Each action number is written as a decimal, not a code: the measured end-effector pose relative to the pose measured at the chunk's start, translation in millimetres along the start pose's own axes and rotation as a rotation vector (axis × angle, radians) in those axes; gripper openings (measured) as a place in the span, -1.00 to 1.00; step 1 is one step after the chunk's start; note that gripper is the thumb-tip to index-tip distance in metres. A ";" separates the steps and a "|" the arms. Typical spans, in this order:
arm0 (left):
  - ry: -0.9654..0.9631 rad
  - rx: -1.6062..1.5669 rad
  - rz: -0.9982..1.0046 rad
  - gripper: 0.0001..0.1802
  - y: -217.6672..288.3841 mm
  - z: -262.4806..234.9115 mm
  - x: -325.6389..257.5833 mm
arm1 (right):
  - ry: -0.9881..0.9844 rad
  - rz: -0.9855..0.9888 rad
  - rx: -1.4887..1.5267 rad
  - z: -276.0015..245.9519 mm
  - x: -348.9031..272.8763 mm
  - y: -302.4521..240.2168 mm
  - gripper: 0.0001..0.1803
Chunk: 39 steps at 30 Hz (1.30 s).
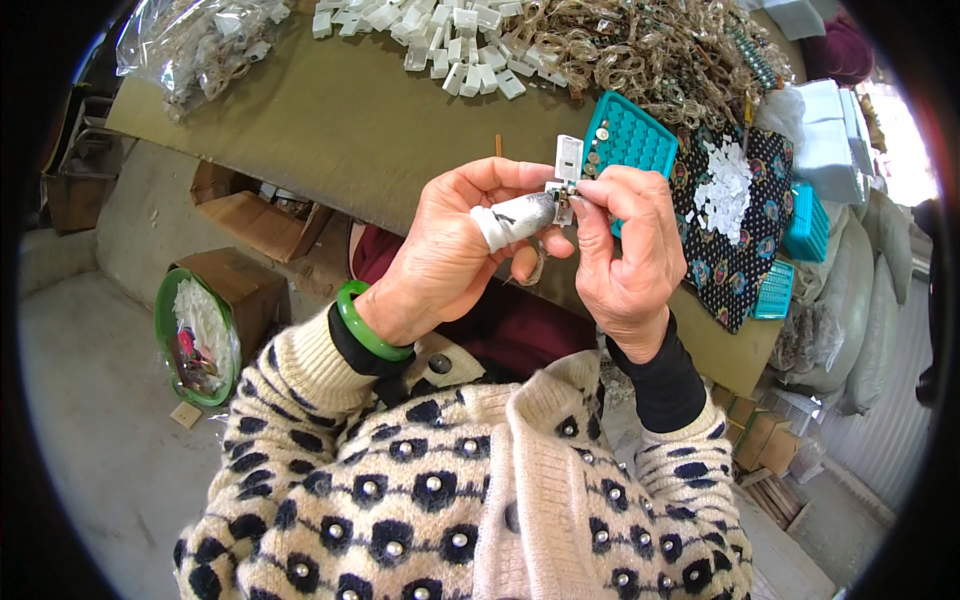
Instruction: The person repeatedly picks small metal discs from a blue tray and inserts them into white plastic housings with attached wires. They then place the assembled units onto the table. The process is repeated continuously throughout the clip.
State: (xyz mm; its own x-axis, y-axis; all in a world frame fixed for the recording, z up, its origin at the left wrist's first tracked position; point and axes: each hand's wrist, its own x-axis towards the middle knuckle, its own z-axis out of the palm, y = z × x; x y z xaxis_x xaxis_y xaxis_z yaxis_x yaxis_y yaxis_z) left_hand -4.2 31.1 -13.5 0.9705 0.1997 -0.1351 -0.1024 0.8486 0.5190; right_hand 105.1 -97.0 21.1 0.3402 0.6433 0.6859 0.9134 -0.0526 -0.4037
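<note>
My left hand (435, 245) grips a small white plastic case (569, 158), its lid swung up and metal bits showing inside. One finger of that hand wears a white wrap (515, 218), stained grey. Thumb and fingertips of my right hand (632, 235) are pinched together at the case's inner side; whatever sits between them is too small to make out. Just beyond the hands lies a teal tray (640, 135) with rows of round hollows, some small silvery discs at its left side. A thin wire end hangs below the left fingers.
White plastic cases (465, 50) are heaped at the table's far side, beside a tangle of clear cable (650, 50). At the right, white flat pieces (725, 190) lie on dark patterned cloth (690, 270). A plastic bag (200, 50) sits far left; a green basin (165, 345) stands on the floor.
</note>
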 end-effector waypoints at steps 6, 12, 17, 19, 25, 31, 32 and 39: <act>-0.003 -0.025 0.015 -0.72 -0.8 -0.7 -4.8 | -0.132 0.025 0.056 -8.4 3.2 -4.3 -0.85; 0.012 0.065 0.015 -0.77 3.6 2.0 -7.6 | -0.240 0.541 0.546 -16.0 1.1 -8.9 -0.86; -0.021 0.204 0.046 -0.80 3.6 6.9 -11.0 | -0.152 1.098 1.346 -17.6 0.6 -10.1 -0.75; -0.018 0.214 0.059 -0.81 1.9 7.8 -10.5 | -0.146 1.108 1.361 -16.7 2.1 -10.5 -0.69; -0.022 0.177 0.017 -0.79 0.8 6.9 -3.5 | -0.118 0.973 1.122 -15.0 5.0 -7.3 -0.55; 0.022 0.031 -0.071 -0.82 -0.2 8.1 2.4 | 0.037 0.747 0.725 -11.2 -1.2 1.8 -0.81; 0.023 0.018 -0.076 -0.81 0.0 7.6 3.0 | 0.039 0.719 0.696 -10.2 -2.8 2.0 -0.81; -0.039 -0.057 -0.095 -0.73 -4.6 6.9 3.0 | 0.127 0.483 0.462 -1.2 -10.4 3.2 -0.83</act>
State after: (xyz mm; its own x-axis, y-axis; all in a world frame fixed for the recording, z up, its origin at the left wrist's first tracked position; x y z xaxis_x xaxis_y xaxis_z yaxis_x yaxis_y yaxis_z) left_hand 0.8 24.4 -10.5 0.9841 0.0989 -0.1477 -0.0209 0.8894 0.4567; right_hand 104.8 -104.8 13.4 0.7357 0.5331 0.4179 0.4725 0.0383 -0.8805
